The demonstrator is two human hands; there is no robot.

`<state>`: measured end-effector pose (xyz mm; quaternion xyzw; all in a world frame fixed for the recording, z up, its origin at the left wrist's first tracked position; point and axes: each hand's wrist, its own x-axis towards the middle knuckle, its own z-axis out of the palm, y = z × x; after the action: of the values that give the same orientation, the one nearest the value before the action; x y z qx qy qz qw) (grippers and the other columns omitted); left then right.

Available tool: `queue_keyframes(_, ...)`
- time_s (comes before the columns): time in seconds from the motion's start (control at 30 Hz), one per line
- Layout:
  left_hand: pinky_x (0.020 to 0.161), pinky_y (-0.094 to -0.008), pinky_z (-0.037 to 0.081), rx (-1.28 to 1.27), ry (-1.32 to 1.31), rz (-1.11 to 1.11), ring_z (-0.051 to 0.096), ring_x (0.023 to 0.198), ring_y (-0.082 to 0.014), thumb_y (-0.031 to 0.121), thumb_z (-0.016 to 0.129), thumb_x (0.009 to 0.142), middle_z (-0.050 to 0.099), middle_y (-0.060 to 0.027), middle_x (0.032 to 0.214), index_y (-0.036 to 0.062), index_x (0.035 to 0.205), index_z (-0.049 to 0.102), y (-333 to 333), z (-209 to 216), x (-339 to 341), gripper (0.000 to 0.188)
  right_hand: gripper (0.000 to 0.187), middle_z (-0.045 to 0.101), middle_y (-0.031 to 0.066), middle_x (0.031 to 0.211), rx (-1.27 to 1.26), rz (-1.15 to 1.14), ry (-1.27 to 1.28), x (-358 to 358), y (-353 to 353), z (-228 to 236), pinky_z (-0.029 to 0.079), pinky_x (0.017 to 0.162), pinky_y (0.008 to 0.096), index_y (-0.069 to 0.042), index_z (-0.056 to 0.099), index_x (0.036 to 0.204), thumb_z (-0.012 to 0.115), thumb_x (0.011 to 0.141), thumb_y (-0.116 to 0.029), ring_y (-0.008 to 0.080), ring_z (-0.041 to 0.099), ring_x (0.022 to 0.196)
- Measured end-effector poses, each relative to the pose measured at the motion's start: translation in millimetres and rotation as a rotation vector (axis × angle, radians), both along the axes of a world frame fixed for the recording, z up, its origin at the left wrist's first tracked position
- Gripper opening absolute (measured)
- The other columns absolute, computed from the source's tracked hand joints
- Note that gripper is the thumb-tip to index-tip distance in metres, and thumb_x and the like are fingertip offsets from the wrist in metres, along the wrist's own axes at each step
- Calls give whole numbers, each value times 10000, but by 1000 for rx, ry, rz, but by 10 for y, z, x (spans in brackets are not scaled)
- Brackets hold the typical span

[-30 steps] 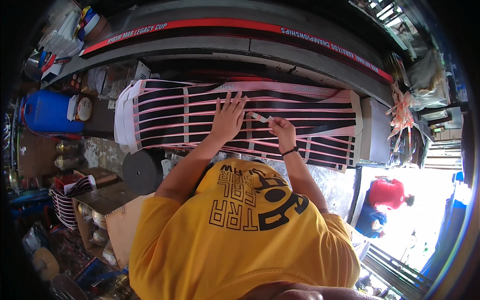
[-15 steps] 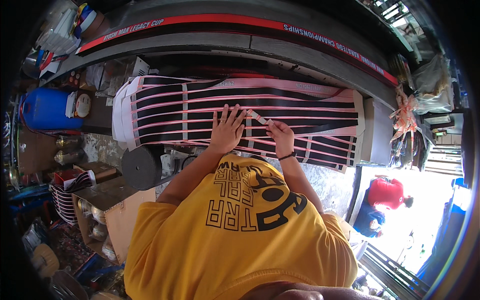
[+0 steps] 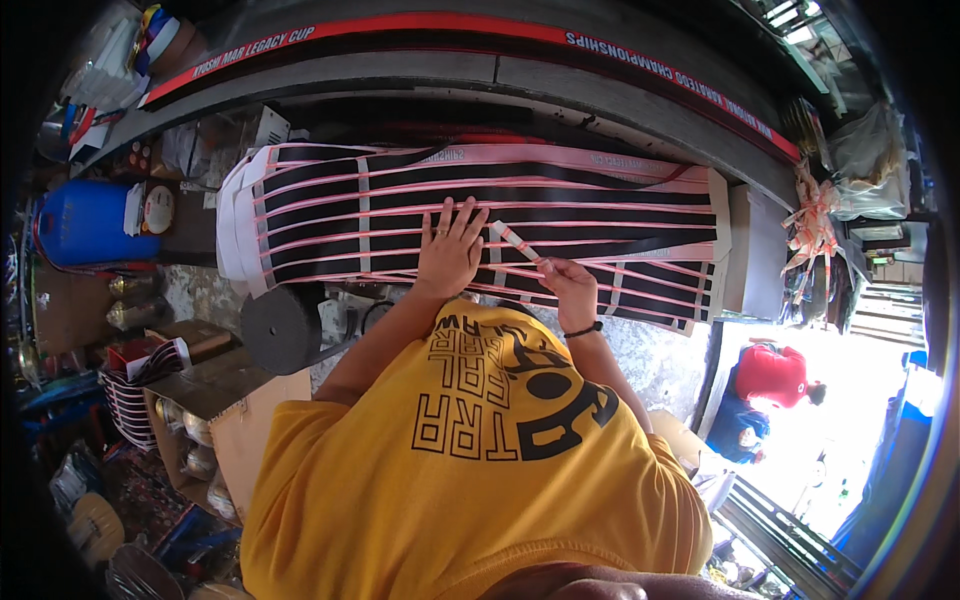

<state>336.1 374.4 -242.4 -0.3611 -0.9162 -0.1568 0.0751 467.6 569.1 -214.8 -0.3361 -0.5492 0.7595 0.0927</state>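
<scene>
A broad stack of printed sheets (image 3: 330,232), black with pink and white stripes, lies across the work surface in front of me. My left hand (image 3: 450,250) rests flat on the top sheet, its fingers stretched out and a little apart. Just right of it, my right hand (image 3: 570,290) pinches the near end of a short, narrow white-and-orange strip (image 3: 515,240). The strip slants away toward my left fingertips over the sheet; whether its far end is attached there, I cannot tell. A dark band circles my right wrist.
A long red printed ribbon (image 3: 440,22) runs along the grey ledge beyond the stack. A blue container (image 3: 95,222) stands at the left. A dark round roll (image 3: 280,330) and an open cardboard box (image 3: 250,420) are nearer. At right, a person in red (image 3: 770,378) is outside.
My right hand has drawn slightly back toward me and to the right, and more of the narrow strip shows. The left hand stays flat on the sheets.
</scene>
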Motion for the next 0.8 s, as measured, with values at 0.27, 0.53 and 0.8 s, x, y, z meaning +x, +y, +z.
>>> queue_keyframes(0.27,1141,-599,209,38,9,3,290,1441,-322,262,498,970,351,-30,1551,256,1479,405,2,-21,-4,517,105,712,72,865,15,-26,4,336,-54,219,494,701,231,41,706,946,711,850,-1,101,613,728)
queue_keyframes(0.53,1139,-603,212,15,30,11,272,1447,-323,252,512,957,365,-29,1542,255,1469,424,14,-48,4,519,107,718,123,956,-86,-97,5,521,-60,377,560,736,245,56,690,973,674,882,1,134,669,819)
queue_keyframes(0.8,1145,-614,205,-10,25,3,260,1452,-326,281,479,980,347,-31,1551,255,1479,406,15,-73,-2,505,94,715,107,989,-113,-128,49,827,27,458,574,763,266,30,685,981,657,900,-10,156,683,886)
